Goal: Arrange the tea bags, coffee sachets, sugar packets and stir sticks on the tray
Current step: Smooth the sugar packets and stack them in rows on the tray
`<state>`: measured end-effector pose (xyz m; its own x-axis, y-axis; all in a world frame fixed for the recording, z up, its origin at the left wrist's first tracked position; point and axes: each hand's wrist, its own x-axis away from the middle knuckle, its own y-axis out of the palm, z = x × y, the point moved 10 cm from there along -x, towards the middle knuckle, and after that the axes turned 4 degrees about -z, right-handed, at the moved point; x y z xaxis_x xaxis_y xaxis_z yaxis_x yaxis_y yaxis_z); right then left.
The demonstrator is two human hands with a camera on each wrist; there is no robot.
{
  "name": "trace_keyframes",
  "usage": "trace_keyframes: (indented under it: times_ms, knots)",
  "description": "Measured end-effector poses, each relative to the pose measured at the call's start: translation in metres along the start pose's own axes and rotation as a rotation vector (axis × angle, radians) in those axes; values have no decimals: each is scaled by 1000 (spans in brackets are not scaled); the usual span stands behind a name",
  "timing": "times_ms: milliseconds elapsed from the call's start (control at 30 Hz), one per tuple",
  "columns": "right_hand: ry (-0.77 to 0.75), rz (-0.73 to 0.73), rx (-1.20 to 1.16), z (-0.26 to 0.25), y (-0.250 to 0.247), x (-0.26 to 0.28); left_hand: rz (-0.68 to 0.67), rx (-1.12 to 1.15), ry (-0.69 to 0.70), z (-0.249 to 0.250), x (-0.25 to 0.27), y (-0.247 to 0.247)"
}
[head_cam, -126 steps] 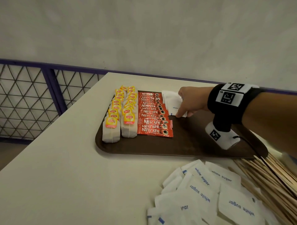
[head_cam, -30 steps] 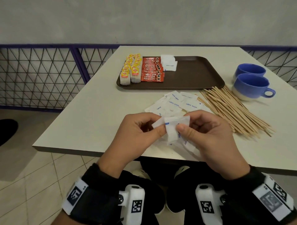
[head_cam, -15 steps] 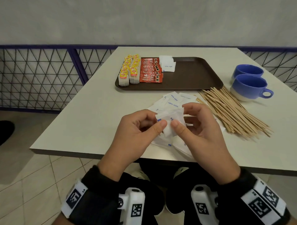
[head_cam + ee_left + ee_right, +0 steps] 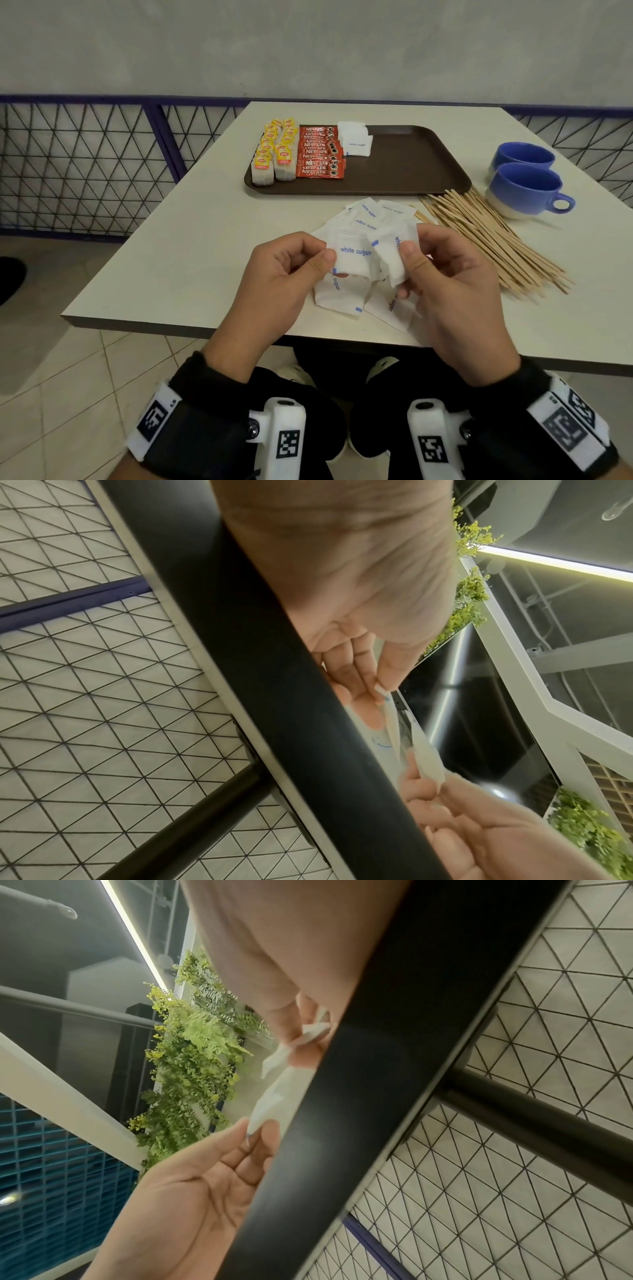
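Both hands hover above the table's near edge, over a loose heap of white sugar packets (image 4: 371,214). My left hand (image 4: 294,263) pinches a flat "white sugar" packet (image 4: 352,255) by its left edge. My right hand (image 4: 442,274) pinches a small bunch of sugar packets (image 4: 394,257) between thumb and fingers. The brown tray (image 4: 404,164) at the far side carries two rows of yellow-tagged tea bags (image 4: 275,154), a row of red coffee sachets (image 4: 320,154) and a short stack of sugar packets (image 4: 354,138). Wooden stir sticks (image 4: 489,236) lie fanned on the table right of the heap.
Two blue cups (image 4: 524,181) stand at the right, beyond the stir sticks. A blue-framed wire mesh fence (image 4: 85,164) runs along the table's left and back. The right half of the tray is bare. A black table frame (image 4: 274,696) fills both wrist views.
My hands have drawn slightly apart: the left now holds one packet flat with its print facing up, while the right keeps the rest. The head view has tilted a little.
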<state>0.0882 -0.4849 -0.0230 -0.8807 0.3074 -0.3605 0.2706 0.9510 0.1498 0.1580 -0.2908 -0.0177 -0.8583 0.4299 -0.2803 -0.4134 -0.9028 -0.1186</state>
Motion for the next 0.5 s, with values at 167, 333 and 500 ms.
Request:
trace_keyframes:
  times_ms: [167, 333, 500]
  knots:
    - [-141, -139, 262, -18, 21, 8, -43, 16, -6, -1, 0, 5]
    - [-175, -145, 426, -14, 28, 9, -133, -49, -1, 6, 5, 17]
    - [-152, -88, 396, -13, 22, 9, -92, -94, -67, -3, 5, 16]
